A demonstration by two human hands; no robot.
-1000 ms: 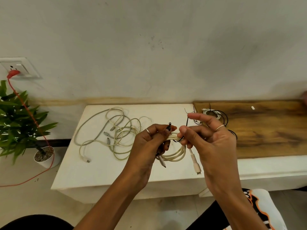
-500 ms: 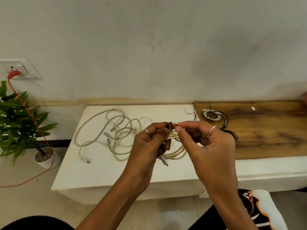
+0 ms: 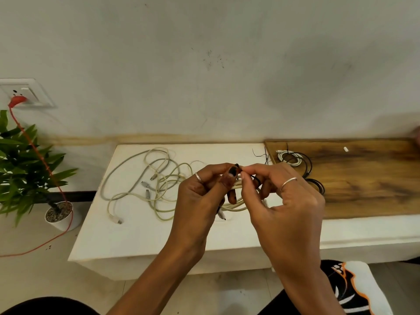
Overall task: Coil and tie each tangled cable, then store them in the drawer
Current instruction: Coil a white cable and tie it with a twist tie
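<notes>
A coiled cream cable (image 3: 236, 206) hangs between my hands above the white table (image 3: 141, 237). My left hand (image 3: 200, 196) grips the coil, thumb and fingers curled round it. My right hand (image 3: 288, 201) pinches a thin black tie (image 3: 255, 177) at the top of the coil, fingertip to fingertip with the left. A connector end (image 3: 221, 215) dangles below the left hand. A tangle of pale cables (image 3: 154, 183) lies on the table to the left.
Coiled black and white cables (image 3: 295, 159) lie on the wooden top (image 3: 363, 178) at the right. More thin black ties (image 3: 261, 154) rest near the table's back edge. A potted plant (image 3: 22, 169) and a red cord (image 3: 41, 155) from a wall socket stand at the left.
My right hand has closed in from the side, its fingers curling from spread to a pinch on the black tie against the left fingertips. The coil has stayed in the left hand.
</notes>
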